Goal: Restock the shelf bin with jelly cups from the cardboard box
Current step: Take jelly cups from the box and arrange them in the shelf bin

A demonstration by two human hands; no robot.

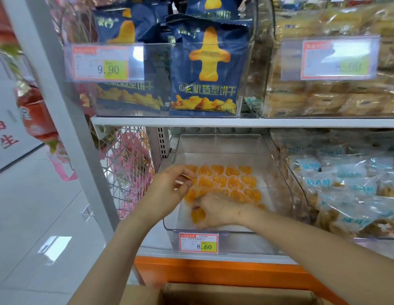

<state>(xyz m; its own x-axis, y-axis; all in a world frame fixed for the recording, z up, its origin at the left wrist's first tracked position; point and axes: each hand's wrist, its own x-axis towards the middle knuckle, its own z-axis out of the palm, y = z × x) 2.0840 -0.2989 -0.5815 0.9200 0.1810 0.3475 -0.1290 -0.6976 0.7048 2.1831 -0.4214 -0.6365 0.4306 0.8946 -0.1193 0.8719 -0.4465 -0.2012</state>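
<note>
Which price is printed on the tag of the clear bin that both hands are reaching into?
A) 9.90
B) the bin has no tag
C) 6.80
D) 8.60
D: the tag on the front of the clear bin holding the orange jelly cups reads 8.60; 9.90 is on the upper tag, one shelf higher.

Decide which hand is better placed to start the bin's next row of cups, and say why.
Right, probably. The right hand grips a cup low over the bare front left of the bin; the left hand touches the filled rows farther back.
</note>
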